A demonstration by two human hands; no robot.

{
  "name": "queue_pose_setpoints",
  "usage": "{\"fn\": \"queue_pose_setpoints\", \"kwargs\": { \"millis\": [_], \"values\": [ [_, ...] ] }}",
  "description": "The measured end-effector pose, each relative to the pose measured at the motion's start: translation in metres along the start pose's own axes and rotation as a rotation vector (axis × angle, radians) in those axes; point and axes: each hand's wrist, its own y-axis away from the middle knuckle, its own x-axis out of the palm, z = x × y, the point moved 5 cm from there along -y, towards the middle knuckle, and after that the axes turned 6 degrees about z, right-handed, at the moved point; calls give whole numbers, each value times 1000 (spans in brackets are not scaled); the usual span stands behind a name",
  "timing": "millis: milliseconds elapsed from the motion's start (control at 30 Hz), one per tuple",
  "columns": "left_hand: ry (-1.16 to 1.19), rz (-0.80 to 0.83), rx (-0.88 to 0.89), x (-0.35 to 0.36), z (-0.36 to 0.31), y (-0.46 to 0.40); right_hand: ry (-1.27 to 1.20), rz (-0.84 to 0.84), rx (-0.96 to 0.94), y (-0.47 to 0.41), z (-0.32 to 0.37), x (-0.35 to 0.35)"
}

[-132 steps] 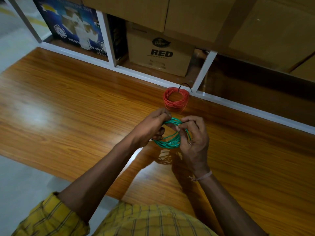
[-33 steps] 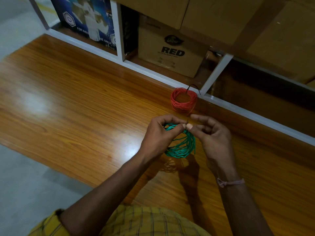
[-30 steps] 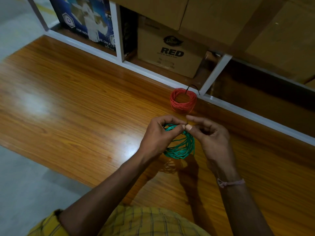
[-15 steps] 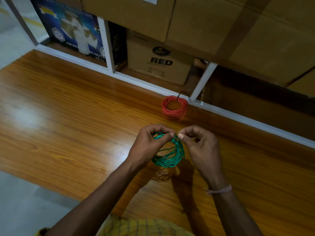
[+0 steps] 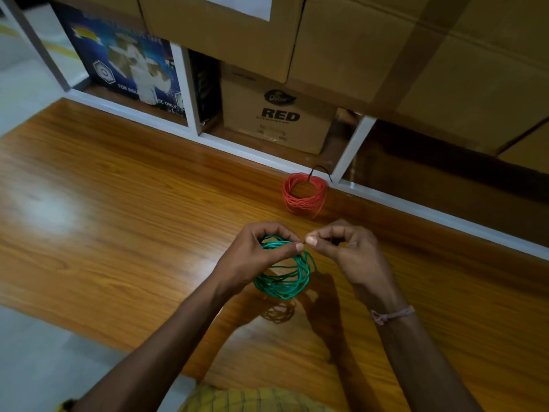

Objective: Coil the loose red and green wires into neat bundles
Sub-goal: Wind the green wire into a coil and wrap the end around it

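Note:
A green wire coil (image 5: 283, 278) hangs above the wooden table (image 5: 118, 221), held up at its top by my left hand (image 5: 252, 260). My right hand (image 5: 347, 251) pinches something small at the top of the coil, thumb tip against my left thumb; it looks like the wire's end. The coil's loops are loose and slightly spread. A red wire coil (image 5: 304, 193) lies flat on the table beyond my hands, with a dark wire tail sticking up at its back edge.
A white-framed shelf (image 5: 190, 93) runs along the table's far edge. It holds a brown carton marked RED (image 5: 276, 114), a blue printed box (image 5: 124, 66) and large cartons above. Grey floor lies at the left and near side.
Both hands stay at the top of the green coil, with my right fingers shifting slightly. The view has tilted, so the hands sit lower in the frame. The red coil has not moved.

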Motion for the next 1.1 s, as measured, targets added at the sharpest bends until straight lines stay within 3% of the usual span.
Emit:
{"fn": "queue_pose_setpoints", "kwargs": {
  "millis": [500, 767, 933, 1100],
  "values": [
    [-10, -20, -3, 3, 2, -6, -27, 45, -21, -5, -5, 6],
    [-2, -79, -23, 3, 4, -8, -20, -153, -27, -7, -10, 10],
    [68, -94, -10, 5, 3, -9, -193, -61, -48, -7, -14, 16],
    [78, -98, -20, 9, 6, -8, -129, -29, -114, -6, -10, 13]
  ]
}}
